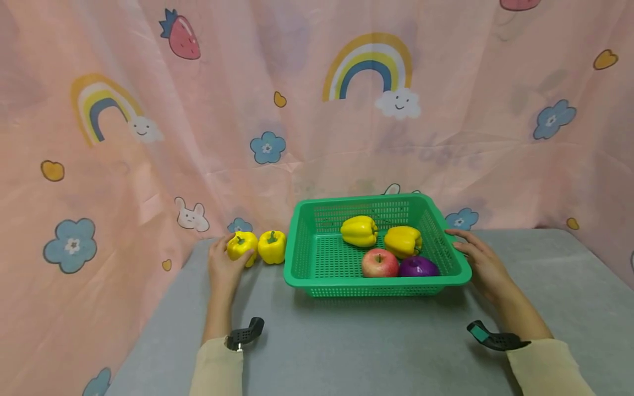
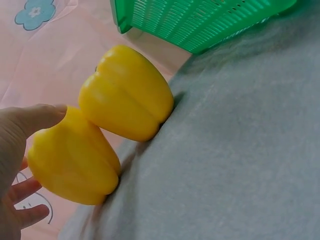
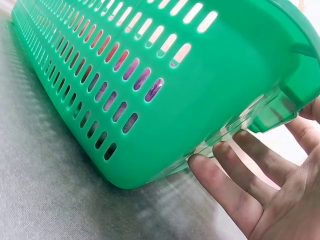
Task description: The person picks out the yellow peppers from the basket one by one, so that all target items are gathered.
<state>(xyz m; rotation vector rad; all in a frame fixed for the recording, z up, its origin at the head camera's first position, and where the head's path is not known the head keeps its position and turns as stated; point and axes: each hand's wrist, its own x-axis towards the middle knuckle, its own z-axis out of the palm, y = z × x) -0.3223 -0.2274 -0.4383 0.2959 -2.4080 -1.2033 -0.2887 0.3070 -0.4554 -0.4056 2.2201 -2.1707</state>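
L grip [image 1: 225, 266] clamped on leftmost yellow pepper [image 1: 241, 245], on surface [image 1: 376, 341] L of basket [image 1: 346, 282]; R grip [image 1: 484, 265] unclenched, touching basket's R side; adj. pepper [image 1: 272, 248] may topple if bumped sideways.

A person wears beige sleeves [image 1: 548, 364] and, at each wrist, a curved black camera mount [image 1: 244, 334]; the right one carries a teal patch [image 1: 478, 332].

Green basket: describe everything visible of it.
The green, rectangular, plastic-looking basket has slotted walls, a perforated floor and a wide rim. It stands upright on the grey table, holding two yellow bell peppers, a round red apple and a glossy purple object. The person's right hand touches its right end.
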